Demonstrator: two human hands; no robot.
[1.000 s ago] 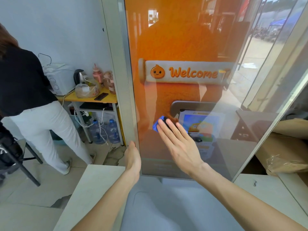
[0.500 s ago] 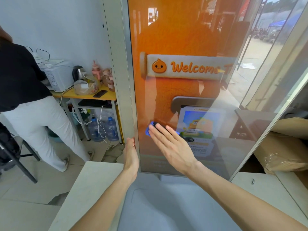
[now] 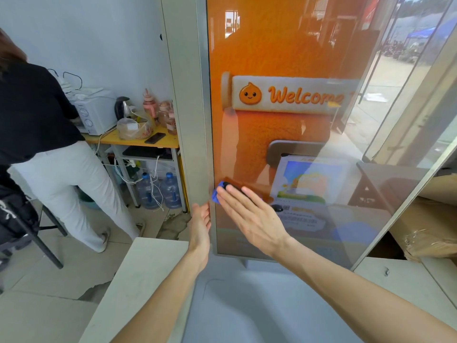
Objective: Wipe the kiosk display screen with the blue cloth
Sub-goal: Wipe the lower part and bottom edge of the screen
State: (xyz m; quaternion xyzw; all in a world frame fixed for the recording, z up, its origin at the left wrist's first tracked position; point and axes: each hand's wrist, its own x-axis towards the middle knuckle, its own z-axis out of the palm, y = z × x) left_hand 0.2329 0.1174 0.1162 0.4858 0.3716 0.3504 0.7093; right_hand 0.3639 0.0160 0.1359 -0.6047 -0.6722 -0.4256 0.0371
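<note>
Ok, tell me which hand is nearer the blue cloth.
Right. The right hand lies flat on the blue cloth, pressing it to the display screen; the left hand touches the kiosk frame just below it.

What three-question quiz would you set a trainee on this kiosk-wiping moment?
1. True or false: the right hand presses the blue cloth against the kiosk screen with straight fingers.
2. Where on the screen is the cloth? A: top right corner. B: lower left edge. C: dead centre.
3. In a few words: what does the left hand touch?

Key: 1 true. 2 B. 3 the kiosk's grey frame, just left of the cloth.
</note>
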